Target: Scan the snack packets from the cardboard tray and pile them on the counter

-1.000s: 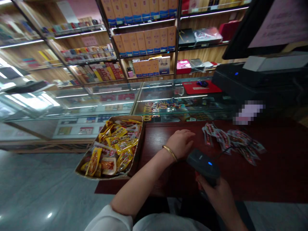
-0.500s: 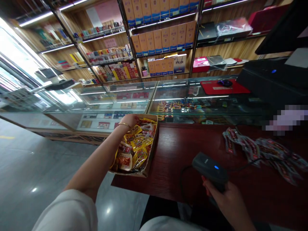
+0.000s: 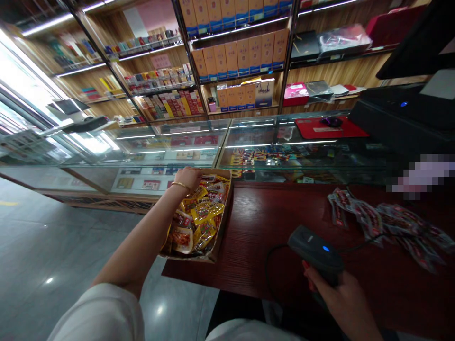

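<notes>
My left hand (image 3: 189,178) is at the far left corner of a shallow cardboard box (image 3: 223,220), fingers bent over its rim and partly hidden. Yellow and red snack packets (image 3: 208,210) fill the box, with a white-tray pack (image 3: 182,239) at its near end. My right hand (image 3: 343,296) is wrapped round the handle of a dark barcode scanner (image 3: 314,248), which shows a blue light. A red part of the scanner lies under my index finger. To the right of the scanner, several clear-wrapped snack strips (image 3: 369,220) lie on the dark red table (image 3: 256,222).
A glass display counter (image 3: 263,137) runs behind the table, bearing a red mouse pad (image 3: 355,130) with a mouse (image 3: 331,122). Shelves of boxed goods (image 3: 245,54) line the wall. A black machine (image 3: 408,113) stands at right. The scanner's cable (image 3: 267,265) loops over the table.
My left hand has shifted slightly left along the box's rim. My right hand and the scanner have moved a little to the right. The view has shifted slightly.
</notes>
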`<action>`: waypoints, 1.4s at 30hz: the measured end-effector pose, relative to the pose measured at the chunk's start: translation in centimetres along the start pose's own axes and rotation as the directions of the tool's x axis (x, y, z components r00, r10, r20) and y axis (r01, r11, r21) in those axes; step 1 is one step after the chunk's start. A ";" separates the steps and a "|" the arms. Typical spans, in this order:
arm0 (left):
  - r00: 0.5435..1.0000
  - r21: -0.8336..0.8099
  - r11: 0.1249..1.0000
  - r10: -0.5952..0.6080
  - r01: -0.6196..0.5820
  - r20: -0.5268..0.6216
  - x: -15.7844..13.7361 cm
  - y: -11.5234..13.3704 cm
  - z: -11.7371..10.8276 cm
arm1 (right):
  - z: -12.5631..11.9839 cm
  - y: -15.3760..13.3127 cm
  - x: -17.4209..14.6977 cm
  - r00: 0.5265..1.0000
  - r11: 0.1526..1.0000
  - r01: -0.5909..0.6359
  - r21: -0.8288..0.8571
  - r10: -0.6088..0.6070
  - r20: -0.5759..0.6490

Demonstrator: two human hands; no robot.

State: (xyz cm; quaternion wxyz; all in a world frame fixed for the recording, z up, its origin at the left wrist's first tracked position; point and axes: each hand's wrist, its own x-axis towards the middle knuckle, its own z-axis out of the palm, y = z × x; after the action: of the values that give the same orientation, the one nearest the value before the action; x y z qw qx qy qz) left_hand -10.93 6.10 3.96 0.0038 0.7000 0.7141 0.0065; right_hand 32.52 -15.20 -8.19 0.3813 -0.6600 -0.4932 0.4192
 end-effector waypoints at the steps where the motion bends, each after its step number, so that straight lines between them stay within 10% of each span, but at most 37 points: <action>1: 1.000 -0.004 1.000 -0.010 0.010 -0.015 -0.7 -0.1 -0.6 | 0.0 0.0 0.0 1.000 1.000 0.003 -0.001 -0.003 -0.004; 4: 1.000 -0.294 0.956 -0.023 0.019 -0.012 -3.9 0.6 -2.1 | 0.3 -0.1 -0.3 0.999 1.000 0.022 -0.007 -0.022 -0.031; 8: 0.994 -0.861 0.506 0.053 0.058 0.098 -10.2 4.9 -1.7 | 0.6 -0.6 -0.6 0.997 0.999 0.039 0.009 -0.038 -0.069; 12: 0.985 -0.964 0.223 0.058 0.146 0.163 -15.7 11.0 1.7 | 0.4 -1.0 -0.6 0.998 0.998 0.056 0.039 -0.055 -0.033; 18: 0.990 -0.822 0.556 0.121 -0.123 -0.067 -18.6 15.7 6.8 | -0.1 -2.0 -0.7 0.987 0.988 0.154 -0.014 -0.153 0.051; 25: 0.989 -0.582 0.799 0.122 -0.150 -0.087 -18.3 15.7 8.3 | 0.5 -1.3 -0.5 0.974 0.974 0.210 -0.079 -0.202 0.099; 42: 0.995 -0.798 0.596 0.096 -0.090 -0.040 -16.6 16.4 9.9 | 0.9 -2.0 0.1 0.980 0.976 0.193 -0.099 -0.186 0.071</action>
State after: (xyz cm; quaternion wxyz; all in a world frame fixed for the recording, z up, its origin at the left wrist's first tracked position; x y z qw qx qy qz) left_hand 5.96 -10.10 -5.75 0.3180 0.6608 0.5986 0.3222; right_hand 31.07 -14.62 -6.66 0.3690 -0.6160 -0.5868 0.3742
